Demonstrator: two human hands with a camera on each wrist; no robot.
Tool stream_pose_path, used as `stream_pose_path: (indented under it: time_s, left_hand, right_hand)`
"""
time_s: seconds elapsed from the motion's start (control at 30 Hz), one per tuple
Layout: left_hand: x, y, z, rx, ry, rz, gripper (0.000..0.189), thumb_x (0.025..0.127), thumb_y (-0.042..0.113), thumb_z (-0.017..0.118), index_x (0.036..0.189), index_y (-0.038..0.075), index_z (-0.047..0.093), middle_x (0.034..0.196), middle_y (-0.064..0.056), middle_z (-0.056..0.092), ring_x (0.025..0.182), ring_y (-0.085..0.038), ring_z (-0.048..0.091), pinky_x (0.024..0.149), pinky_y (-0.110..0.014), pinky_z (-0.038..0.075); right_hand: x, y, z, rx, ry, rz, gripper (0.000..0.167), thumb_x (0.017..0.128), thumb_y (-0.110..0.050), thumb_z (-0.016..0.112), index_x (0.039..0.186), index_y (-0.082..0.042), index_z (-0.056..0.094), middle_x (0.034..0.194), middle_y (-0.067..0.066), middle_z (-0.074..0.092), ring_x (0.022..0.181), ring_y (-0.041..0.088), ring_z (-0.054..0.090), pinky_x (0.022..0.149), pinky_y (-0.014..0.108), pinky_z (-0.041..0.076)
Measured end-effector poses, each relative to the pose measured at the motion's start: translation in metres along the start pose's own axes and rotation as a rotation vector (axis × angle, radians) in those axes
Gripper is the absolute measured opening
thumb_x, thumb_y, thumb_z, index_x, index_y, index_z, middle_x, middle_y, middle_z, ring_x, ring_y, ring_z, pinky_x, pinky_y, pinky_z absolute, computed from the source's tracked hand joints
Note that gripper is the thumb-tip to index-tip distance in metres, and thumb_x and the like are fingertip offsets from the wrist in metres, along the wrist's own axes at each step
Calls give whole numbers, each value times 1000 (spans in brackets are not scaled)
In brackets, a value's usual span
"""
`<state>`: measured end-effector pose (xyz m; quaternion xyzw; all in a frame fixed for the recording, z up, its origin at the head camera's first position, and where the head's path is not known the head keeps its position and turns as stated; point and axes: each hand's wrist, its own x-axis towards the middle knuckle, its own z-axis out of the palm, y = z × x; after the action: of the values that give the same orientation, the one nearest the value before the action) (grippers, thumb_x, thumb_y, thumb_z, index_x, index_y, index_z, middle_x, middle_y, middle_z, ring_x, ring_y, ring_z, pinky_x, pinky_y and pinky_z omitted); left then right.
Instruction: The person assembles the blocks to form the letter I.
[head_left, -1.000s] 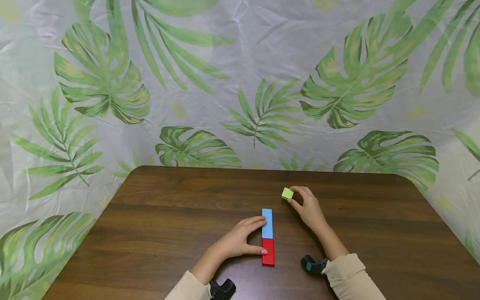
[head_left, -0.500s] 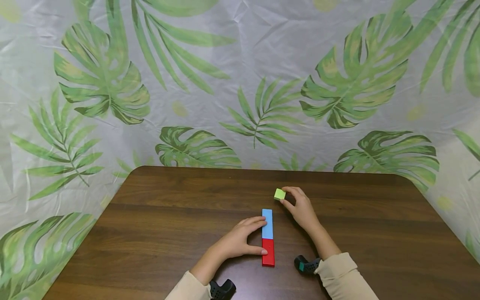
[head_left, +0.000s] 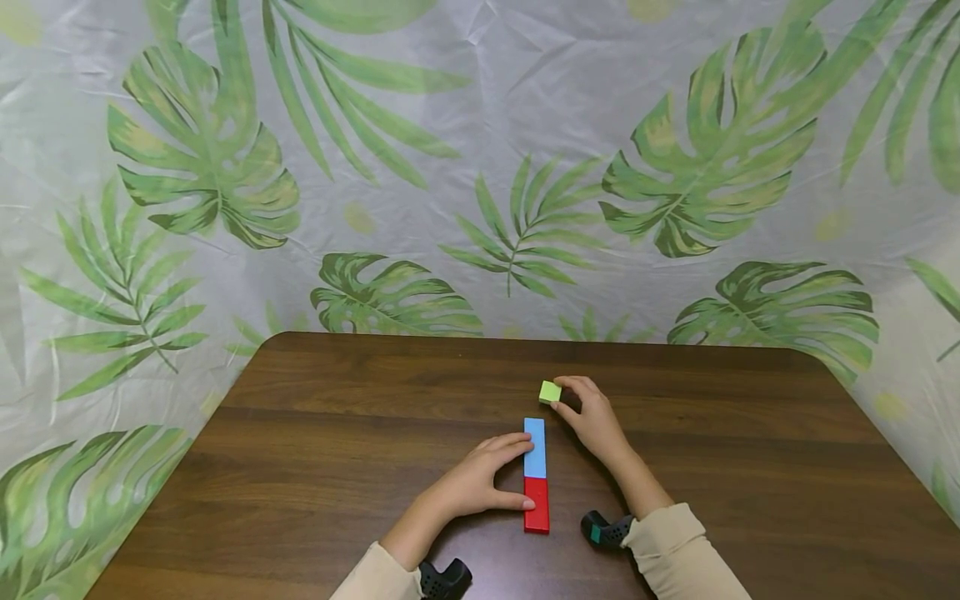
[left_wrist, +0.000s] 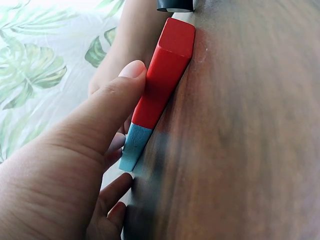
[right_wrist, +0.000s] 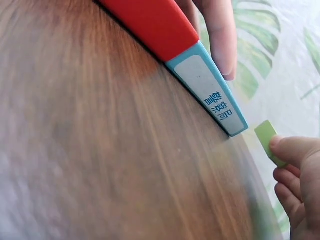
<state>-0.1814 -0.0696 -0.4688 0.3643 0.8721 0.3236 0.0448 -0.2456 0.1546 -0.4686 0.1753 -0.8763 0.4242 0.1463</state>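
A red block point(head_left: 537, 518) and a light blue block point(head_left: 536, 460) lie end to end in a line on the brown table. My left hand point(head_left: 474, 477) touches them from the left side, thumb on the red one and fingertips on the blue one. In the right wrist view, the blue block point(right_wrist: 205, 85) has a white label with printed characters on its side. Just beyond its far end, my right hand point(head_left: 598, 423) pinches a small light green block point(head_left: 550, 392) between thumb and fingers.
The wooden table point(head_left: 337, 400) has rounded far corners. Behind it hangs a pale cloth point(head_left: 525, 100) printed with green leaves. Black devices sit at both wrists, one of them a right wrist device point(head_left: 603, 530) near the red block's right side.
My right hand has carried the green block leftward, from the right of the row to nearly in line with the blue block's far end. My left hand and the red and blue blocks stay put.
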Motion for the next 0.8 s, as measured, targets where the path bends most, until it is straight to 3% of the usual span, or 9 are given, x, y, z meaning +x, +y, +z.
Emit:
stream_pose_path:
  time_s: [0.8]
  left_hand:
    - [0, -1, 0, 4, 1, 13, 74, 76, 50, 65, 136, 15, 41, 140, 3, 33, 126, -19, 30, 99, -40, 29]
  right_hand:
    - [4, -2, 10, -21, -90, -6, 33, 80, -8, 67, 112, -1, 59, 110, 10, 55, 98, 25, 55, 82, 39, 45]
